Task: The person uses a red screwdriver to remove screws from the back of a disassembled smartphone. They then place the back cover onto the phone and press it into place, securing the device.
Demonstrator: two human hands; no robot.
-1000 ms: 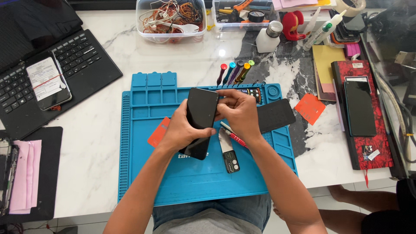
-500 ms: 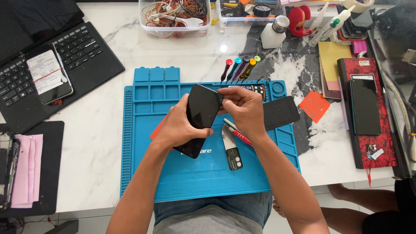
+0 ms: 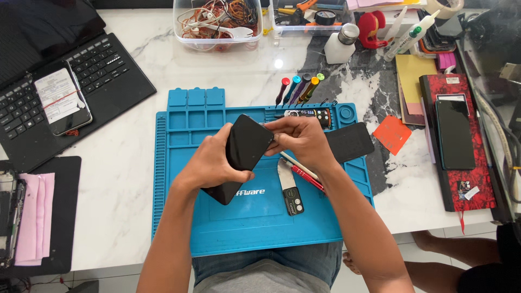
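My left hand (image 3: 209,163) grips a black smartphone (image 3: 245,149), held tilted above the blue silicone work mat (image 3: 179,217). My right hand (image 3: 301,140) pinches the phone's upper right edge with its fingertips; whether it holds a small tool there I cannot tell. Under my right wrist on the mat lie a metal opening tool with a black handle (image 3: 289,190) and a red-handled tool (image 3: 306,177). A dark rectangular pad (image 3: 350,142) lies on the mat's right side.
Several coloured screwdrivers (image 3: 298,88) stand at the mat's top edge. A laptop keyboard (image 3: 97,70) with a phone (image 3: 64,104) on it is at the left. A red notebook with a phone (image 3: 455,135), an orange square (image 3: 392,134), bins of cables (image 3: 217,19) and bottles surround the mat.
The view has shifted slightly. Both hands stay on the phone; my right fingers have slid along its upper edge.
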